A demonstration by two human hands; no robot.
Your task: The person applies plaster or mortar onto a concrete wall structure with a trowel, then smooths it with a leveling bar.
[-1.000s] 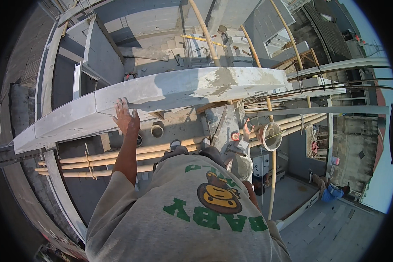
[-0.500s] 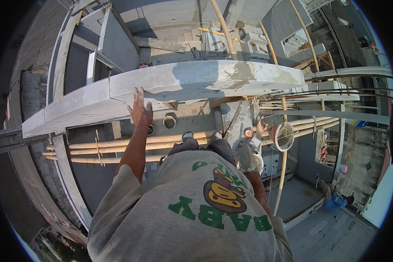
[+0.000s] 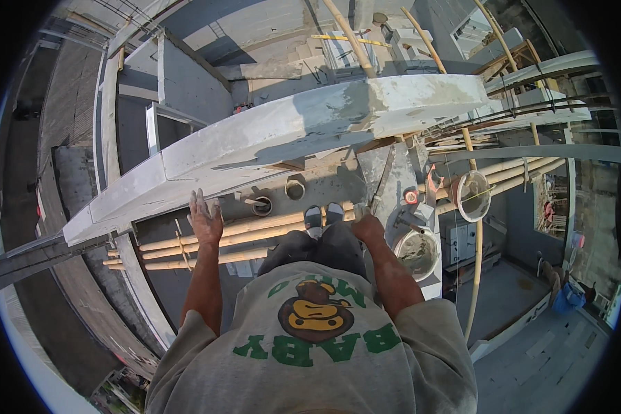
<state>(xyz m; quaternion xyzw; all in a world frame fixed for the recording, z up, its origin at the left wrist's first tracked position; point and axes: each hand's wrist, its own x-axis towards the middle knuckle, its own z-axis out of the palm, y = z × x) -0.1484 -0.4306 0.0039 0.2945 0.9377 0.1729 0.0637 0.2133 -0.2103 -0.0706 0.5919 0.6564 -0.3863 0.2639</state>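
1. Fingers of the left hand [image 3: 207, 219] are spread, palm facing away, their tips at the lower edge of the wall [image 3: 290, 134]; whether they touch it I cannot tell.
2. Right hand [image 3: 368, 230] is lower, in front of the right knee, back of the hand up; whether it grips anything I cannot tell.
3. Wall: a pale, angled band crossing in front of the person from left to upper right, with a grey patch [image 3: 355, 96] on its upper face.
4. Sandals [image 3: 313, 219] are on the feet, over bamboo poles [image 3: 252, 238] that run crosswise below the wall.
5. Two small buckets, one round [image 3: 294, 188] and one with a stick-like thing in it [image 3: 261, 205], are between the poles and the wall.
6. Board [image 3: 392, 181], grey and smeared, lies beyond the right hand; a red tape measure [image 3: 411, 196] is at its right.
7. Mortar bucket [image 3: 417, 254] is right of the right forearm; another bucket [image 3: 474, 196] is farther right, beside an upright pole [image 3: 477, 276].
8. Another person in blue [image 3: 567, 297] is well apart, at lower right.
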